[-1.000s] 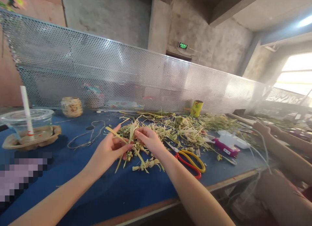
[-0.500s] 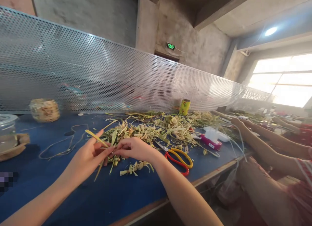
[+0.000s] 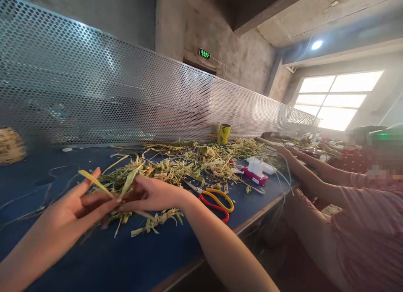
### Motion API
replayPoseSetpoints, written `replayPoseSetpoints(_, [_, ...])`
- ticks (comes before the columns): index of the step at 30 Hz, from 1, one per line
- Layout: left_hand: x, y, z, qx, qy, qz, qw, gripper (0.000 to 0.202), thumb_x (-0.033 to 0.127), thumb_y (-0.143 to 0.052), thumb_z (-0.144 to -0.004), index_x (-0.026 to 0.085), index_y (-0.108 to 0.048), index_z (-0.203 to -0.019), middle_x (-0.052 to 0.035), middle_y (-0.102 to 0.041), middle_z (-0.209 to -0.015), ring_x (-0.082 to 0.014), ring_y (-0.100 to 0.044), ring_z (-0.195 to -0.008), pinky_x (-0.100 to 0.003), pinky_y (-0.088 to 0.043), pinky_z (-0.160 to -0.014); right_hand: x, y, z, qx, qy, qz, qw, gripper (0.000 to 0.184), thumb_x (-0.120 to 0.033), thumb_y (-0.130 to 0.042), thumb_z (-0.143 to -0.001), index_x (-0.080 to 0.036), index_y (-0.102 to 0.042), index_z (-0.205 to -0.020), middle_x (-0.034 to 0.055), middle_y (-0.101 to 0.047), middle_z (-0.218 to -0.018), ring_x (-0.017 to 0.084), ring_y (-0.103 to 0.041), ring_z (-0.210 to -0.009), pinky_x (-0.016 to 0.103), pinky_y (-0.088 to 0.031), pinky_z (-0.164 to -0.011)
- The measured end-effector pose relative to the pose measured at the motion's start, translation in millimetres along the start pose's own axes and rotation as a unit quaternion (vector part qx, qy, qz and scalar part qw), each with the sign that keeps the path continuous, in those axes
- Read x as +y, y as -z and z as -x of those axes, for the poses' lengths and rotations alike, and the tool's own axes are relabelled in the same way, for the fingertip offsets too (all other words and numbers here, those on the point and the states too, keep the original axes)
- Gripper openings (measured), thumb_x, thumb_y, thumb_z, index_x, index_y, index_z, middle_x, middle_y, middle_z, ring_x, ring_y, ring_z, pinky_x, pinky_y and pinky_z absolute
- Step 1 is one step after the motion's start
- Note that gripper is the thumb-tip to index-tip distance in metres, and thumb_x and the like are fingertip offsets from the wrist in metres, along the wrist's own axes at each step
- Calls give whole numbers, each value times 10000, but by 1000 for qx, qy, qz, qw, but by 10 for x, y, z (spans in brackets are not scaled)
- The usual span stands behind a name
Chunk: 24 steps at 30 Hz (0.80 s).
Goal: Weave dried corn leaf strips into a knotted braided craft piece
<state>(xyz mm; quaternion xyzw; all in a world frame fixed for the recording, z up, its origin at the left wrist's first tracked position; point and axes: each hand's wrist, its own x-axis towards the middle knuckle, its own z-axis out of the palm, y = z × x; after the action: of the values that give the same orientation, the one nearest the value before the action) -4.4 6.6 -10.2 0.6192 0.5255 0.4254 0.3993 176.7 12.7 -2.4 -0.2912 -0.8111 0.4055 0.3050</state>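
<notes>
- Work in hand: both hands pinching leaf pieces together over the table [image 3: 132,258]; judged mid-step.
- Left hand [image 3: 67,210]: fingers half curled, thumb and forefinger closed on a yellow strip [image 3: 94,183] that sticks out toward 10 o'clock.
- Right hand [image 3: 155,194]: fingers drawn in, tips meeting the left hand's and nipping a small bundle [image 3: 127,186] between the hands.
- Next move, as a judgement: calls for a firm pinch where strip and bundle cross, lest they slip.
- Scrap pile [image 3: 189,161]: at 1 o'clock of the hands, touching the bundle.
- Scissors [image 3: 217,199]: at 3 o'clock, near the right wrist.
- Co-worker's hand [image 3: 285,151]: at 2 o'clock, well apart.
</notes>
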Motion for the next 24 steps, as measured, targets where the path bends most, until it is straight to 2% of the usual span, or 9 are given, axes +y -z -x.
replayPoseSetpoints(2, [28, -5, 16, 3, -21, -10, 1000, 902, 577, -654, -528, 365, -278, -1321, 54, -713, -778, -198, -627, -637, -307, -512, -602, 45, -62, -36, 22, 6, -91, 996, 272, -203, -610, -742, -208, -460, -969, -5, -569, -813, 92, -561, -688, 180, -446, -592])
replayPoseSetpoints(4, [73, -12, 36, 12, -42, -6, 999, 900, 573, -660, -513, 366, -301, -1312, 46, -717, -756, -201, -630, -616, -309, -520, -580, 87, -106, -64, 36, -5, -140, 989, 343, -276, -623, -735, -211, -444, -1020, -18, -568, -737, 84, -541, -579, 181, -433, -505])
replayPoseSetpoints(8, [151, -38, 88, 62, -43, 32, 997, 1035, 437, -743, -475, 335, -198, -1349, 21, -716, -786, -201, -652, -658, -260, -521, -527, 129, -135, -88, 12, -10, -168, 986, 210, -340, -594, -750, -172, -536, -863, -51, -547, -551, 40, -437, -396, 165, -362, -410])
replayPoseSetpoints(10, [161, -56, 113, 53, -80, 101, 990, 1025, 362, -748, -516, 304, -168, -1359, 19, -710, -743, -190, -657, -686, -240, -528, -545, 125, -140, -85, 29, -8, -177, 984, 197, -333, -601, -741, -161, -556, -827, -59, -545, -516, 34, -424, -375, 161, -349, -395])
replayPoseSetpoints(12, [154, -67, 134, 56, -123, 115, 984, 1024, 315, -745, -547, 293, -129, -1365, 7, -707, -757, -174, -643, -583, -216, -501, -435, 114, -149, -77, 34, -8, -186, 982, 201, -341, -593, -744, -157, -562, -818, -57, -560, -517, 32, -429, -368, 158, -345, -386])
replayPoseSetpoints(15, [149, -57, 157, 24, -112, 101, 988, 1003, 286, -715, -607, 308, -69, -1373, -28, -709, -793, -181, -625, -473, -207, -439, -302, 87, -171, -63, 46, -15, -177, 983, 205, -351, -592, -739, -150, -558, -761, -63, -549, -488, 29, -426, -350, 150, -331, -363])
replayPoseSetpoints(16, [152, -48, 163, -2, -97, 97, 991, 989, 274, -706, -623, 309, -64, -1375, -39, -710, -790, -195, -633, -475, -212, -440, -293, 75, -179, -59, 53, -20, -172, 984, 207, -352, -590, -738, -149, -554, -739, -67, -536, -468, 28, -418, -335, 149, -321, -349])
replayPoseSetpoints(18, [162, -29, 172, -9, -73, 113, 991, 963, 249, -691, -648, 304, -62, -1375, -62, -709, -806, -223, -659, -525, -201, -436, -289, 50, -196, -50, 55, -24, -166, 984, 203, -349, -578, -743, -148, -550, -736, -75, -519, -448, 26, -398, -315, 148, -304, -332])
replayPoseSetpoints(24, [127, 12, 165, -20, -77, 164, 983, 980, 234, -669, -689, 328, 29, -1370, -64, -703, -830, -240, -669, -560, -181, -400, -278, 9, -241, -36, 92, -32, -136, 986, 212, -360, -559, -749, -149, -569, -760, -59, -531, -476, 33, -426, -341, 159, -347, -369])
